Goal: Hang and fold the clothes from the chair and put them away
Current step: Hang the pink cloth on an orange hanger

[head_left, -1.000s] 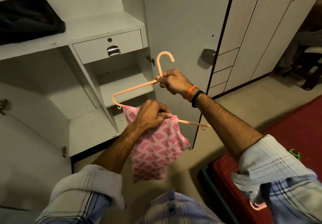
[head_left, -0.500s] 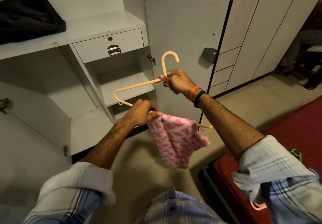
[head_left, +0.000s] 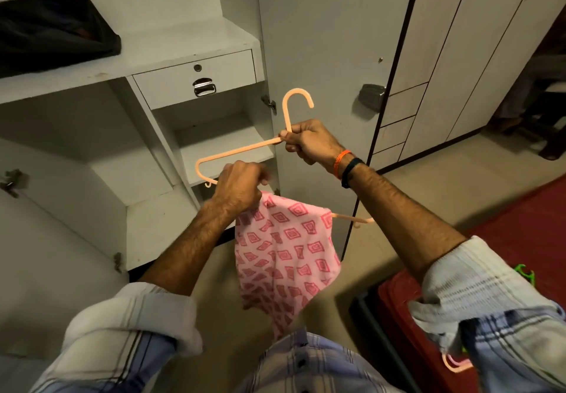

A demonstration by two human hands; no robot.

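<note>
An orange plastic hanger (head_left: 242,150) is held up in front of the open wardrobe. My right hand (head_left: 309,143) grips it at the base of its hook. A small pink garment with a red diamond print (head_left: 284,255) hangs over the hanger's lower bar, draped toward the bar's right end. My left hand (head_left: 242,186) pinches the garment's top edge at the bar, and its fingers hide the cloth there.
The white wardrobe has a drawer (head_left: 196,79) with a metal handle, open shelves (head_left: 223,144) below it and a dark bag (head_left: 52,30) on the upper shelf. Its door (head_left: 321,56) stands open behind the hanger. A red mattress (head_left: 520,233) with a green hanger (head_left: 525,273) lies at right.
The pink garment has slid from the bar's left end toward the right and now hangs straight down. My left hand stayed on the cloth; the right hand kept the hanger steady.
</note>
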